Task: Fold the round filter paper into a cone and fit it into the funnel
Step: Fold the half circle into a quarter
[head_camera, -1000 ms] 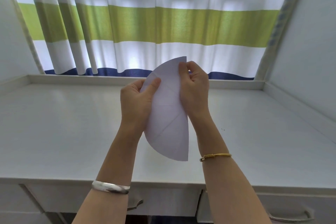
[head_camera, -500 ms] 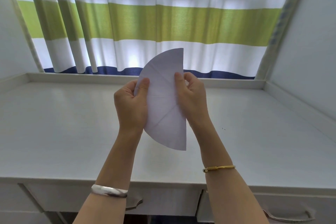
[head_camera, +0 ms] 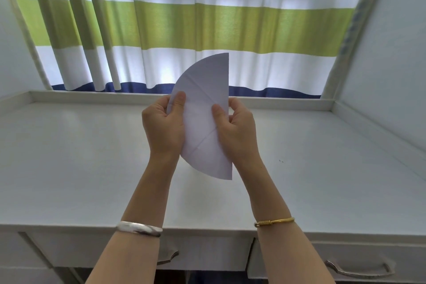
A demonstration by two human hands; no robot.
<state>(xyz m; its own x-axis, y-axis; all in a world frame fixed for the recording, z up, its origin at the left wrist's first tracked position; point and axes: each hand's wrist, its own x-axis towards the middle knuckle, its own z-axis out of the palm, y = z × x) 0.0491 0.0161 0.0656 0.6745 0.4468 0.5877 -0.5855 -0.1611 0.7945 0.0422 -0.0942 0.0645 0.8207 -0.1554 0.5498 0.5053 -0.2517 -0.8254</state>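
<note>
Head view: filter paper (head_camera: 202,108), folded to a white half-circle, held upright in the air above the white table (head_camera: 69,157), straight edge vertical at 3 o'clock, curved edge bulging toward 9 o'clock. Creases fanning across its face from the middle of the straight edge. Upper tip raised against the curtain (head_camera: 207,25), lower tip hanging between the two wrists. Left hand (head_camera: 163,127) gripping the curved edge at 9 o'clock of the paper, thumb flat on the near face, fingers (head_camera: 152,110) curled behind, pinching the sheet. Right hand (head_camera: 237,129) gripping at 3 o'clock along the straight edge, thumb (head_camera: 217,113) pressed on the near face, fingers folded behind the fold line, likewise pinching the sheet. Silver bangle (head_camera: 139,230) round the left forearm at 7 o'clock of the frame, gold bracelet (head_camera: 274,222) round the right forearm at 5 o'clock. Curtain striped white, green and dark blue, backlit, hanging at 12 o'clock behind the raised back rim of the table. Drawer handle (head_camera: 359,271) below the table front at 4 o'clock, another partly hidden behind the left forearm.
</note>
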